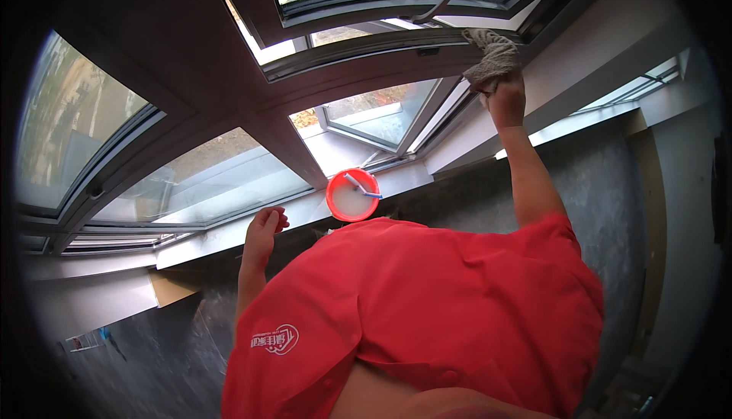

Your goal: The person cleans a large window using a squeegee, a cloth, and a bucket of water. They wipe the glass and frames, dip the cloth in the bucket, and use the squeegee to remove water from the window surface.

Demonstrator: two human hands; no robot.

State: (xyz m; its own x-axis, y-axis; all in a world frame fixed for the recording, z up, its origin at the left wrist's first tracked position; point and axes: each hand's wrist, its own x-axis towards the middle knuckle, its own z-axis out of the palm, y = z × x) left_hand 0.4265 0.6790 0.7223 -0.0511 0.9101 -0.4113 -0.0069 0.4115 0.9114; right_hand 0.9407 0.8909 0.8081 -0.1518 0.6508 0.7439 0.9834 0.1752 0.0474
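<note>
My right hand [504,99] is raised at the upper right and grips a wadded beige cloth [495,60]. The cloth lies against the right end of a dark window frame [366,47], below a tilted-open upper sash [394,10] with a grey lever handle [432,10]. Down at the left, my left hand [266,227] hangs loosely curled in front of the windowsill and holds nothing that I can see. Between my hands a red bucket [329,197] of cloudy water stands by the sill. A tool with a white and blue handle [357,183] leans inside it.
A lower casement sash [383,116] stands open outward above the bucket. To the left are more framed panes [200,181] and a white windowsill [229,236]. The grey floor [577,190] stretches behind me. A small ladder [86,342] stands far off at the lower left.
</note>
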